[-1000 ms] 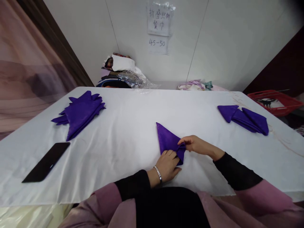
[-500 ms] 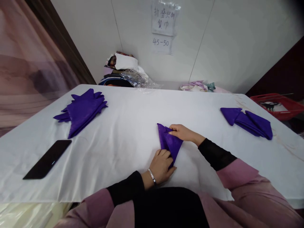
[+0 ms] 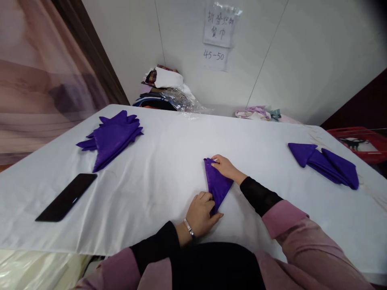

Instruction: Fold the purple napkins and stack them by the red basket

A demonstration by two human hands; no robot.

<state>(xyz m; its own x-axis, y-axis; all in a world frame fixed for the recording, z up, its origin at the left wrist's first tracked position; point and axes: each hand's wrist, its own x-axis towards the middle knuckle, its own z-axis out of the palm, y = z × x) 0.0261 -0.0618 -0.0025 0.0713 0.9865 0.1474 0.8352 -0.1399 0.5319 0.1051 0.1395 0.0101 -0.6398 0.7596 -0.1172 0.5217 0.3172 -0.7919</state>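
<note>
A purple cloth napkin, folded into a narrow triangular shape, lies on the white-covered table in front of me. My right hand pinches its upper edge near the far corner, fingers closed on the fabric. At the near, pointed end my left hand, with a silver bracelet at the wrist, grips the cloth between curled fingers and thumb. The fingertips of the left hand partly hide that end.
A pile of purple napkins lies at the left, with a black phone nearer me. Folded purple napkins rest at the right. Behind the table are stacked clothes, a cloth bundle and a red basket.
My right hand has brought the napkin's upper flap over to the far left corner, so the top now looks flatter and smoother. The left hand stays at the near end. The view has shifted slightly.
</note>
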